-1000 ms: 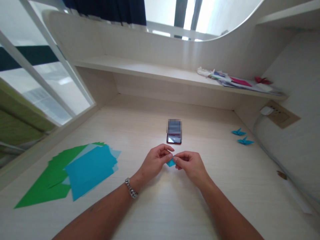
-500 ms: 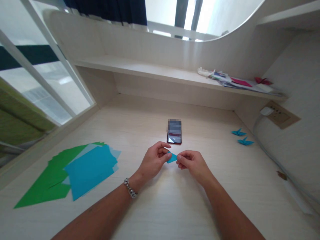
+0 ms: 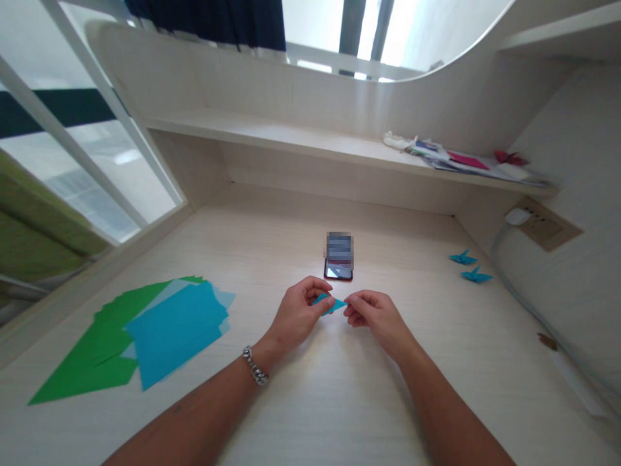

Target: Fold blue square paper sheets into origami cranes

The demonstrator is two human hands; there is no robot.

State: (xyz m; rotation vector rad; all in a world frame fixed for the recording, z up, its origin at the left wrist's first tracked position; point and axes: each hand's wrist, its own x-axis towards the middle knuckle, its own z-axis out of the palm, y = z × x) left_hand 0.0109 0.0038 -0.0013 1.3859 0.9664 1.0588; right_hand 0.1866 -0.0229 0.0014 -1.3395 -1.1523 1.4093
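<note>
A small piece of folded blue paper (image 3: pixel 337 304) is held just above the desk, in the middle of the view. My left hand (image 3: pixel 305 305) pinches it between thumb and fingers, covering part of it. The paper narrows to a point on the right, where the closed fingertips of my right hand (image 3: pixel 372 313) grip the tip. Just beyond my hands lies a phone (image 3: pixel 338 269) with its screen lit and partly blurred out. Two folded blue paper cranes (image 3: pixel 476 276) rest on the desk at the right.
Blue paper sheets (image 3: pixel 179 336) overlap green paper sheets (image 3: pixel 82 362) on the left of the desk (image 3: pixel 310 414). A shelf (image 3: pixel 291 134) along the back bears a pile of papers (image 3: pixel 456 158). On the right a cable (image 3: pixel 514 291) runs from a wall socket (image 3: pixel 544 223).
The folded blue paper has shifted in my left hand, and its pointed end now looks slimmer. My right fingertips have moved very slightly to the right.
</note>
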